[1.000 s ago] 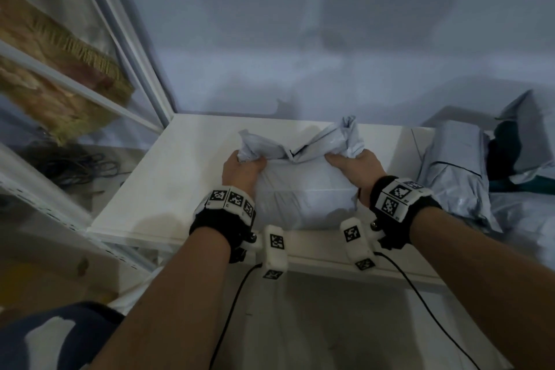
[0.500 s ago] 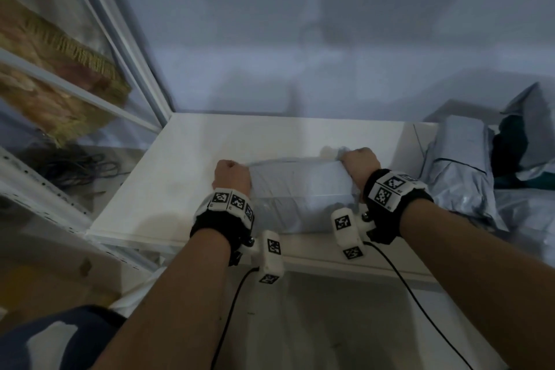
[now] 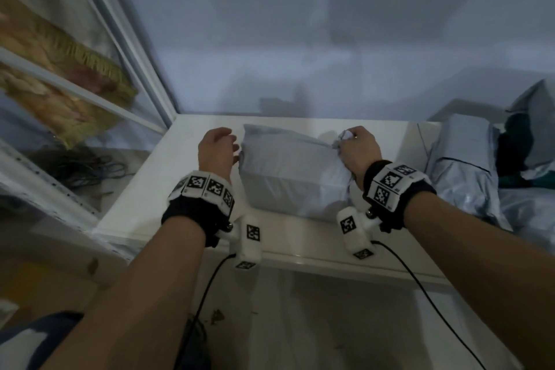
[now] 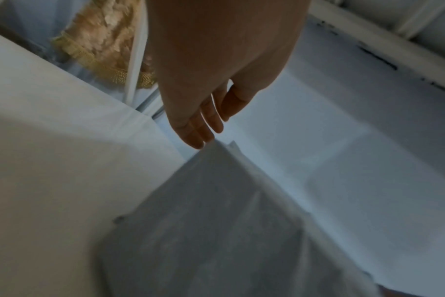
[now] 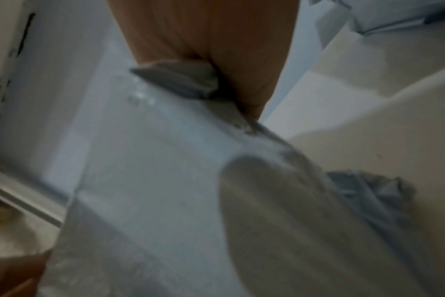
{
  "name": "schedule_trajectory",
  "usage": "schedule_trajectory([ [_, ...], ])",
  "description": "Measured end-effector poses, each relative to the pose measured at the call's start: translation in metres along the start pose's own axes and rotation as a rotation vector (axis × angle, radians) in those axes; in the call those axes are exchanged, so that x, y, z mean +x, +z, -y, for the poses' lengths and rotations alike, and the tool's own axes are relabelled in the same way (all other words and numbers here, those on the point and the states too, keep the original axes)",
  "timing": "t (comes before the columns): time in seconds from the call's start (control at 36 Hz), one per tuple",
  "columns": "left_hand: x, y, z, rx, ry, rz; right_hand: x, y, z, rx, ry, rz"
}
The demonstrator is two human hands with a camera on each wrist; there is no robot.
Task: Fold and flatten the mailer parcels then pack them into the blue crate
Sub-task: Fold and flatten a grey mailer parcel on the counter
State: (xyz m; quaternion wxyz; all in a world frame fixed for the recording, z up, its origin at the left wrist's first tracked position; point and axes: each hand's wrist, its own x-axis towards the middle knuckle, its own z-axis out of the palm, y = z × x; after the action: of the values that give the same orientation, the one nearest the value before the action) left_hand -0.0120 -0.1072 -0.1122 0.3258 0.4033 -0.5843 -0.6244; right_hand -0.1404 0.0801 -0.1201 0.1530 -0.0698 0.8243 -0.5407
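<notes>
A grey mailer parcel (image 3: 288, 171) lies folded on the white table (image 3: 168, 183), in front of me. My left hand (image 3: 220, 149) hovers at the parcel's left end with straight, relaxed fingers; in the left wrist view its fingertips (image 4: 203, 136) are just beyond the parcel's corner (image 4: 216, 201). My right hand (image 3: 354, 147) grips a bunched-up corner of the mailer at the parcel's far right; the wrist view shows the grey flap (image 5: 181, 82) squeezed in its fist. No blue crate is in view.
More grey mailer parcels (image 3: 462, 171) are piled at the right end of the table. A glass partition with a white frame (image 3: 126, 48) rises on the left. A pale wall (image 3: 300, 39) stands behind the table.
The loose flap was folded down over the parcel. Since then my left hand has let go and opened, and my right hand has shifted to the far right corner, still gripping the film.
</notes>
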Motion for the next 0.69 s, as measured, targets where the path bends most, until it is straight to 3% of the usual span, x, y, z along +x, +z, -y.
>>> schedule_trajectory([
  [0.17, -0.004, 0.011, -0.013, 0.171, 0.127, -0.037, 0.004, 0.004, -0.005, -0.086, -0.099, 0.031],
  [0.22, -0.008, 0.017, -0.016, 0.274, 0.216, 0.005, 0.006, 0.004, -0.008, -0.107, -0.12, 0.041],
  [0.31, -0.02, 0.029, -0.014, 0.437, 0.39, 0.16, 0.009, 0.003, -0.007, -0.14, -0.137, 0.083],
  [0.36, -0.028, 0.036, -0.008, 0.612, 0.477, 0.338, 0.01, 0.002, -0.006, -0.164, -0.144, 0.128],
  [0.44, -0.034, 0.04, 0.014, 1.105, 0.593, 0.574, 0.009, 0.002, -0.007, -0.247, -0.137, 0.131],
  [0.53, -0.037, 0.04, 0.026, 1.33, 0.698, 0.516, 0.005, 0.002, -0.006, -0.378, -0.205, 0.019],
  [0.61, -0.043, 0.043, 0.03, 1.51, 0.782, 0.453, -0.005, 0.006, 0.006, -0.469, -0.459, -0.137],
  [0.67, -0.046, 0.046, 0.028, 1.555, 0.758, 0.424, -0.015, 0.017, 0.018, -0.459, -0.637, -0.107],
  [0.69, -0.046, 0.047, 0.027, 1.574, 0.731, 0.416, -0.021, 0.024, 0.022, -0.474, -0.683, -0.026],
])
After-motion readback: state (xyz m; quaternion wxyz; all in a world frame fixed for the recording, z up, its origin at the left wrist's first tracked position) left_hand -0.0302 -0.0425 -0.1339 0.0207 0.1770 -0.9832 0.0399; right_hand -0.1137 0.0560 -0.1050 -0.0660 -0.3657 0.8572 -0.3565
